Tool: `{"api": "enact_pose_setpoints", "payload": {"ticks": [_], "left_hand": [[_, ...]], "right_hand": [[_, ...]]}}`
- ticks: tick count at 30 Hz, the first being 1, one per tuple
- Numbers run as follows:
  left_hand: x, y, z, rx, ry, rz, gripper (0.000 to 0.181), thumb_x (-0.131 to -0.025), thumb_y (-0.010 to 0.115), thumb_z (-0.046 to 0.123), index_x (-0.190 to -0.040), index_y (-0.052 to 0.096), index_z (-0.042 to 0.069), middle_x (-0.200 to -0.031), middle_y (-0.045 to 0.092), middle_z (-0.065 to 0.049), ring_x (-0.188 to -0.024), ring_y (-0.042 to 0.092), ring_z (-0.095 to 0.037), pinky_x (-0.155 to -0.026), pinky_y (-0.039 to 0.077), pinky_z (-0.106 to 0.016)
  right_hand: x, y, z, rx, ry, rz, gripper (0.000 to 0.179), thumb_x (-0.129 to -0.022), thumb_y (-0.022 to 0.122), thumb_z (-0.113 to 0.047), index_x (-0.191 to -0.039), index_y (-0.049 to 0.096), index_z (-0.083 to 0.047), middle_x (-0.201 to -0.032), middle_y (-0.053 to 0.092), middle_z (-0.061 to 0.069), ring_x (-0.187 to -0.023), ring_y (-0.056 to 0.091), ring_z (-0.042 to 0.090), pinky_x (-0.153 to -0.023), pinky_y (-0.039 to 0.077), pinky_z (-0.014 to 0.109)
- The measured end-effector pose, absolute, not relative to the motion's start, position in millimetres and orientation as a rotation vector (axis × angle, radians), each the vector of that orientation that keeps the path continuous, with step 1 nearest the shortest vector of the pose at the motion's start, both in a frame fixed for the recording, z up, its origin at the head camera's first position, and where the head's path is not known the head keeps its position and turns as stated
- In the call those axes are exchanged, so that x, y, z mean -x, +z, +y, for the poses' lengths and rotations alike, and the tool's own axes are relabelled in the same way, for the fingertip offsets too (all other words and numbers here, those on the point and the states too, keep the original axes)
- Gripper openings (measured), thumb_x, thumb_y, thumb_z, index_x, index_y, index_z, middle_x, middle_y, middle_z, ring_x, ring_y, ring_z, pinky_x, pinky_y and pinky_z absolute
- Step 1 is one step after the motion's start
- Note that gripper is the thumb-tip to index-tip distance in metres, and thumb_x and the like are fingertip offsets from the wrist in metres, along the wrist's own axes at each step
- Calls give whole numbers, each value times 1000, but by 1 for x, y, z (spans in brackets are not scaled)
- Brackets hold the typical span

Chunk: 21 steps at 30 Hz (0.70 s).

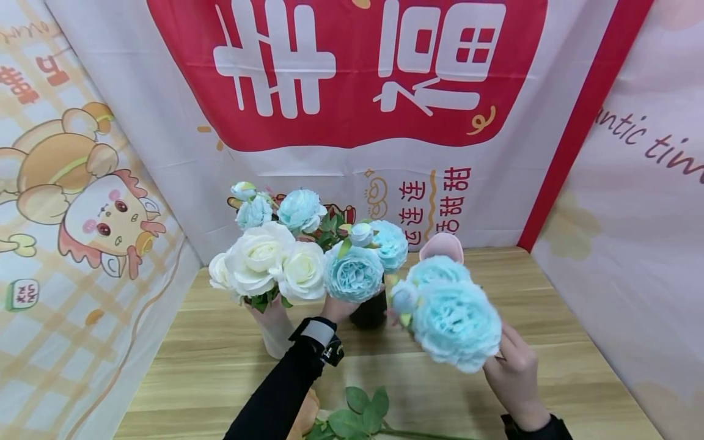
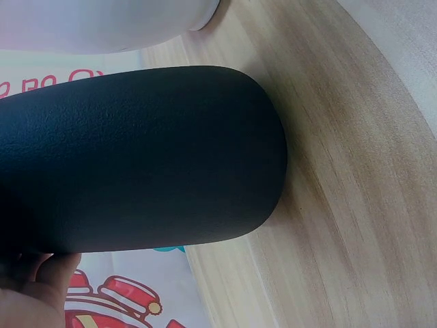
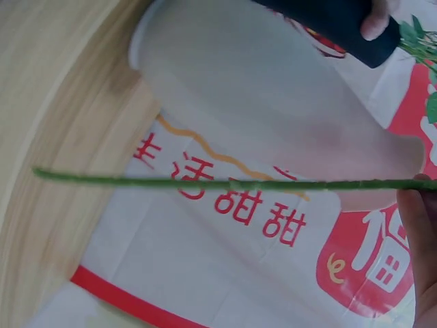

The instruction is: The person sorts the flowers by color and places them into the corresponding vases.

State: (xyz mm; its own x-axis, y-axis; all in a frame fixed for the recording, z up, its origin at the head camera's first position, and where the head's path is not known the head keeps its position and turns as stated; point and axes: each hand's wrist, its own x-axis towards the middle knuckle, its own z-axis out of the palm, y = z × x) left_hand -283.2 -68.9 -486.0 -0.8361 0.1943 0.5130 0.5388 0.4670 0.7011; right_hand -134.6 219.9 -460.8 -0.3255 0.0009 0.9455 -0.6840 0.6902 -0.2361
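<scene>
My left hand [image 1: 338, 309] grips a black vase [image 1: 370, 313] near its neck. In the left wrist view the black vase [image 2: 150, 157] stands on the wood surface, with fingers [image 2: 58, 277] at its upper end. Light blue flowers [image 1: 354, 274] rise above it, hiding part of the hand. My right hand [image 1: 514, 366] holds up a spray of light blue flowers [image 1: 459, 321] by its stem. In the right wrist view the green stem [image 3: 205, 183] is pinched near the blooms, its bare end free, in front of a pale vase [image 3: 259, 96].
White roses [image 1: 261, 256] fill a white vase [image 1: 277, 335] at the left. A pinkish rim [image 1: 442, 246] shows behind the held flowers. A leafy stem [image 1: 357, 418] and a peach bloom [image 1: 307, 415] lie at the table's front. Printed cloth walls [image 1: 352, 162] surround the table.
</scene>
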Motion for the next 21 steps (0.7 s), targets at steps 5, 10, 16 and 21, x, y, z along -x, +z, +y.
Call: {"api": "enact_pose_setpoints", "payload": {"ticks": [5, 10, 16, 21], "left_hand": [[293, -485, -65, 621, -1437, -2347, 80, -75, 88, 26, -142, 45, 17, -138, 51, 4, -130, 43, -16, -110, 31, -42], [293, -483, -65, 596, -1465, -2382, 83, -75, 87, 29, -144, 42, 20, -140, 48, 7, -131, 40, -13, -111, 29, -41], [292, -483, -64, 572, -1457, -2408, 84, -76, 87, 29, -145, 40, 19, -142, 47, 5, -132, 39, -14, -112, 28, -42], [290, -481, -63, 569, -1454, -2395, 86, -75, 88, 30, -145, 40, 18, -141, 47, 3, -132, 40, -15, -111, 29, -42]], "right_hand": [[132, -452, 215, -527, 870, -1777, 36, -97, 65, -27, -89, 72, 8, -81, 67, 17, -70, 64, 12, -71, 49, 10], [129, -445, 209, -529, 948, -1804, 17, -90, 73, -13, -92, 73, 4, -86, 69, 15, -76, 67, 13, -72, 50, 11], [125, -441, 206, -480, 1068, -1892, 25, -73, 76, 18, -90, 72, 1, -85, 69, 10, -76, 66, 9, -68, 51, 12], [125, -434, 201, -435, 1255, -1906, 31, -74, 67, 29, -93, 68, 4, -89, 67, 15, -76, 68, 14, -67, 55, 19]]}}
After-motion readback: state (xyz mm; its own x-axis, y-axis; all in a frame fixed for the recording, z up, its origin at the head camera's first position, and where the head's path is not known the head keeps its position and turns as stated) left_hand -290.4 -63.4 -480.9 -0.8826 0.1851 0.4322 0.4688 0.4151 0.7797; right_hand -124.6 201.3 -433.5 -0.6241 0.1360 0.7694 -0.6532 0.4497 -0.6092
